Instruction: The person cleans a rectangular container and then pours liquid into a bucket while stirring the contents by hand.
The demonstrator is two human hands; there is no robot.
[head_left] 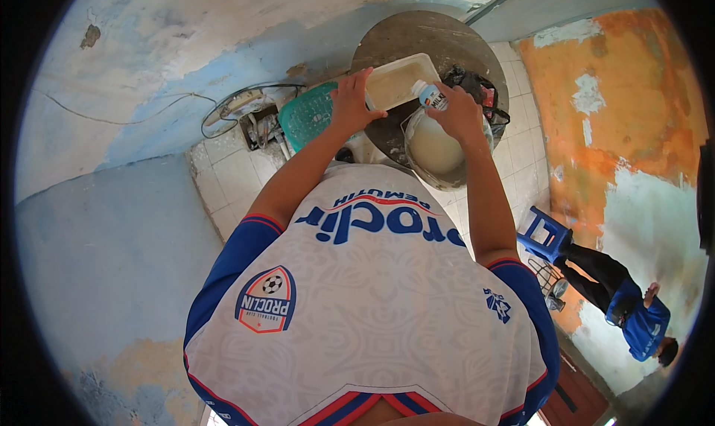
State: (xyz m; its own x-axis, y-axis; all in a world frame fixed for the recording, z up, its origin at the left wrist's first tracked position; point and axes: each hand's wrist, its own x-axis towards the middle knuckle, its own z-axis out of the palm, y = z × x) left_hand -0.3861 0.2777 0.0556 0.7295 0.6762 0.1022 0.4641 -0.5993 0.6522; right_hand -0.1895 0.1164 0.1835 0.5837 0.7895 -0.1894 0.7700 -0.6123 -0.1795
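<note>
My right hand (457, 112) is closed around a small white-and-blue plastic bottle (430, 96). The bottle is tilted, its white top over the right end of a shallow white rectangular tray (370, 98). A pale tan layer covers the tray's inside. My left hand (352, 102) grips the tray's left end, its thumb at the near corner and the fingers along the side. Below the right hand stands a bucket (436, 147) of milky white liquid, partly hidden by that hand and forearm.
The tray rests on a round brown tabletop (417, 30). A black plastic bag (468, 80) lies to its right, and a green basin (307, 113) stands to the left. Cables (238, 102) hang by the wall. At far right a person (633, 314) is near a blue stool (545, 234).
</note>
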